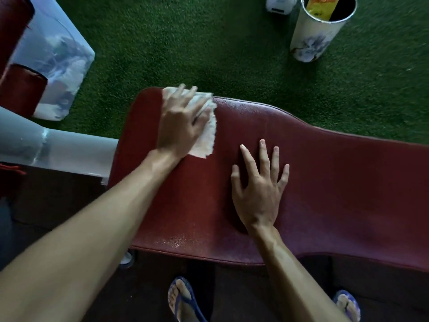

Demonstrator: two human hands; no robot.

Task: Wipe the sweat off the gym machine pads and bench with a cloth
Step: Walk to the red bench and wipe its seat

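A dark red padded bench (336, 182) runs from the middle of the view to the right edge. My left hand (180, 123) presses flat on a white frayed cloth (206, 138) at the bench's far left end, fingers spread over it. My right hand (260, 184) rests flat on the bench's middle with its fingers apart and nothing in it. Small droplets glisten on the near left part of the pad.
A grey machine frame (58, 147) joins the bench at the left, with red roller pads (21, 89) behind it. A white cylindrical bin (318, 31) stands on the green turf (185, 43) beyond the bench. My feet in blue sandals (183, 300) stand below the bench.
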